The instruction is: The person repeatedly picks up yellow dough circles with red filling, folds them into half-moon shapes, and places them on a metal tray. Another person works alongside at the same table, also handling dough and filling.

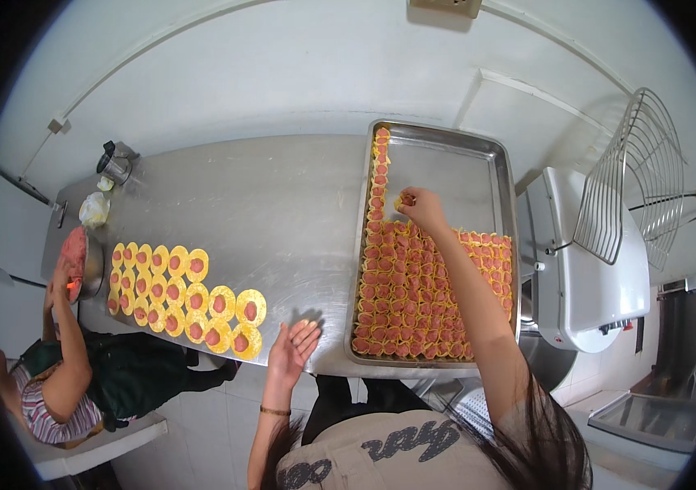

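Note:
A large metal tray (446, 167) holds several tight rows of open-topped dumplings (413, 286), yellow wrappers around pink meat filling. They cover its near part, and one single row runs up its left side to the far end. My right hand (426, 211) is over the tray, just right of that row, its fingers pinched on one dumpling (399, 202). Near the table's front edge, left of the tray, my left hand (295, 347) is palm up with fingers stretched out, holding nothing. To its left, round yellow wrappers (251, 320) lie flat, each with a lump of pink meat.
A co-worker (78, 376) on the left has both hands at a bowl of pink meat (74, 249). A clear container (119, 167) and a white plastic bag (95, 210) stand beyond it on the metal table (266, 196). White equipment (589, 253) with a wire rack (633, 180) is right of the tray.

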The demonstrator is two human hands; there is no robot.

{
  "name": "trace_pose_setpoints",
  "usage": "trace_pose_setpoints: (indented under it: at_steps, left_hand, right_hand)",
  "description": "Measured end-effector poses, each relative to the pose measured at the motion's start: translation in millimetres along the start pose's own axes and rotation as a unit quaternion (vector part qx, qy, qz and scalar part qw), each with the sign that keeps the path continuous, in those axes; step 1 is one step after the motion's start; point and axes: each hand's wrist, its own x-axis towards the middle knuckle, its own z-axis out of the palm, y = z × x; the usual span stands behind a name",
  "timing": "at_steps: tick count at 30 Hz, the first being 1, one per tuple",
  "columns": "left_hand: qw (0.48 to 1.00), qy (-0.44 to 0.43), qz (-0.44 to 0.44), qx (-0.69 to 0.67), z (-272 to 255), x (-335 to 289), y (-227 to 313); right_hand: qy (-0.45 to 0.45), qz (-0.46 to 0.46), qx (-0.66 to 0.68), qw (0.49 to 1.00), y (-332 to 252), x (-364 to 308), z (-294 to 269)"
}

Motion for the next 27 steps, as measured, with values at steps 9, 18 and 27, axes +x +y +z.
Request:
trace_pose_setpoints:
  at_steps: [9,18,27]
  left_hand:
    - [0.998,0.051,0.038,-0.027,-21.8,-18.2,-26.8]
    - [1.0,0.009,0.013,0.004,6.7,-7.2,-34.3]
    - [0.999,0.016,-0.002,0.038,-5.8,-20.4,-17.3]
  right_hand:
    - [-0.142,-0.02,-0.062,0.988,18.2,19.6,21.7]
    - [-0.199,0.029,-0.032,0.979,-0.2,13.3,15.2]
    - [-0.157,-0.041,-0.06,0.985,20.7,17.4,28.8]
